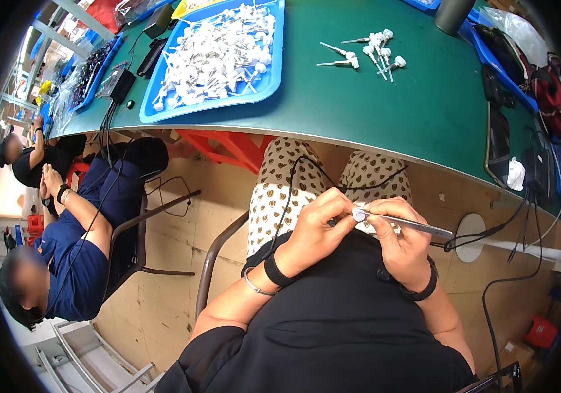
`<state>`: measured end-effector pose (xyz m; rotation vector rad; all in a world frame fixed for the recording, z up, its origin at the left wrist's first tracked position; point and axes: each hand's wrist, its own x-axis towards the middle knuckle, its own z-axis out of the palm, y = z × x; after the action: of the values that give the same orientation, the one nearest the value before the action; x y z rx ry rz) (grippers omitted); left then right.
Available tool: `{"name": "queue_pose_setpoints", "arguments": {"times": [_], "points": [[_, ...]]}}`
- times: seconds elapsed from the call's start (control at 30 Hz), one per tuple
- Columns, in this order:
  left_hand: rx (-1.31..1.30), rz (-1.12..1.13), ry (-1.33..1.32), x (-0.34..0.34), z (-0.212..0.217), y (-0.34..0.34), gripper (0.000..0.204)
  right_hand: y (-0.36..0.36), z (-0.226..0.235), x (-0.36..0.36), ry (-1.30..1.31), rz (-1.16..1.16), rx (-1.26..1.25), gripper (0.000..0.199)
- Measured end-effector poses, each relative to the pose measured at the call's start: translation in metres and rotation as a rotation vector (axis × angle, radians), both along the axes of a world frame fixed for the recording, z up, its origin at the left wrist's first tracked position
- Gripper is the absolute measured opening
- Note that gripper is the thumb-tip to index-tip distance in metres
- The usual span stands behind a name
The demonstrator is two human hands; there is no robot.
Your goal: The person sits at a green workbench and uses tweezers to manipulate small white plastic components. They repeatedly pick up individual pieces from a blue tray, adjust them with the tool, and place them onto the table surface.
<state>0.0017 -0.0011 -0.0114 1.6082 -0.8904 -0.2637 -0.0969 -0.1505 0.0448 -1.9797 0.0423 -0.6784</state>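
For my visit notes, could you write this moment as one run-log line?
left hand: pinching small round white part; right hand: holding slim grey metal tool; blue rectangular tray: heaped with white stemmed pieces

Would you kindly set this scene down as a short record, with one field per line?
left hand: fingertips at a small white part
right hand: grips a slim metal tool, fingertips near the same part
work position: above the lap, off the green table
blue tray: on the table, heaped with white stemmed pieces
loose pieces: small group right of the tray
neighbour: seated at left, navy shirt
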Motion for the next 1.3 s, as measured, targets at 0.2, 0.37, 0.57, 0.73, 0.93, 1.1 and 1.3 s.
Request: {"name": "queue_pose_setpoints", "arguments": {"times": [0.2,0.37,0.57,0.73,0.93,1.1,1.3], "points": [[0.01,-0.005,0.0,-0.0003,0.0015,0.0002,0.011,-0.0003,-0.0008,0.0003,0.011,0.001,0.004,0.008],[0.01,-0.008,0.003,-0.0005,-0.0001,0.0006,0.01,0.0003,-0.0039,-0.0013,0.019,-0.01,0.041,0.008],[0.008,-0.011,-0.009,-0.0005,0.0011,-0.0002,0.01,-0.0001,-0.0057,-0.0016,0.019,-0.014,0.043,0.008],[0.013,-0.012,-0.005,-0.0008,0.0008,0.0003,0.01,0.0004,-0.0041,-0.0009,0.016,-0.007,0.046,0.008],[0.001,-0.016,-0.007,-0.0003,-0.0004,0.0001,0.01,0.0006,-0.0051,-0.0008,0.019,-0.022,0.022,0.007],[0.003,-0.035,-0.004,-0.0004,0.0001,0.0005,0.01,-0.0007,-0.0051,-0.0016,0.047,-0.014,0.014,0.007],[0.016,-0.036,-0.008,-0.0008,-0.0001,0.0003,0.01,0.0001,0.0005,0.0002,0.06,-0.006,-0.087,0.004]]}}
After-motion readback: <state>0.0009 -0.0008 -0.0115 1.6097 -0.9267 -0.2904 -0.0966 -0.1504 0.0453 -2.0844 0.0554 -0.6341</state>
